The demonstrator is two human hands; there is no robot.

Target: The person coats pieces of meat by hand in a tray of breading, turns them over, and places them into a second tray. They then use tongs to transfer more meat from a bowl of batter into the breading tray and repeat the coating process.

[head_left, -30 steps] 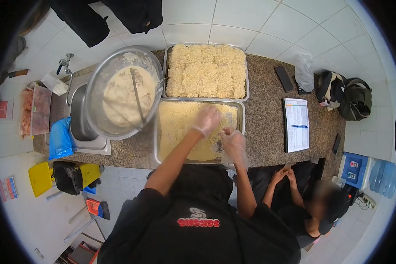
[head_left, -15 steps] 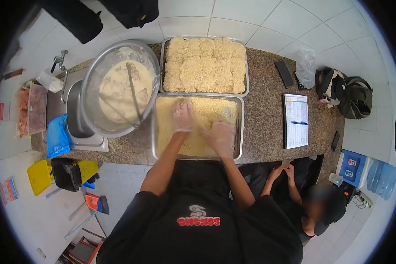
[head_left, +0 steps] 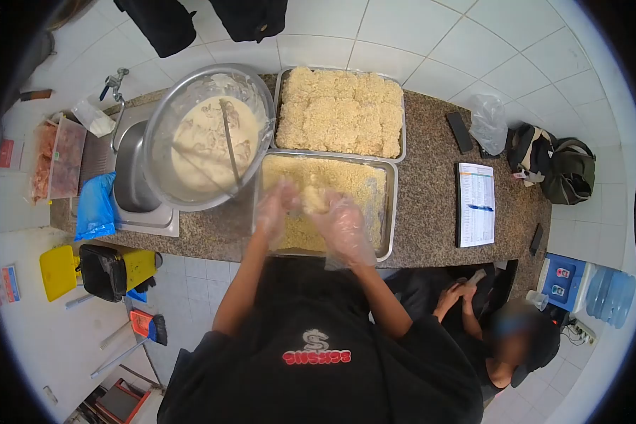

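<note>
Both of my hands wear clear plastic gloves above a metal tray (head_left: 391, 212) spread with pale yellow crumbs (head_left: 346, 169). My right hand (head_left: 343, 222) is closed around a crumb-coated piece of food (head_left: 314, 200), lifted off the crumbs. Beside it on the left, my left hand (head_left: 277, 208) is apart from the piece, its fingers smeared by motion. Directly behind is a second tray (head_left: 405, 134) piled with breaded pieces (head_left: 339, 109). To the left, a large metal bowl (head_left: 155, 169) holds creamy batter (head_left: 198, 166) with chunks in it, and a long utensil (head_left: 230, 141) leans inside.
A sink (head_left: 138, 180) lies left of the bowl, with a blue bag (head_left: 97, 208) and a plastic container of raw meat (head_left: 65, 159) near it. On the right are a clipboard with a pen (head_left: 476, 205), a dark phone (head_left: 459, 132) and bags (head_left: 569, 169). A co-worker (head_left: 523, 339) sits at right.
My hands have come up off the crumbs, where they were pressing, and my right hand now holds a coated piece. The view has shifted slightly.
</note>
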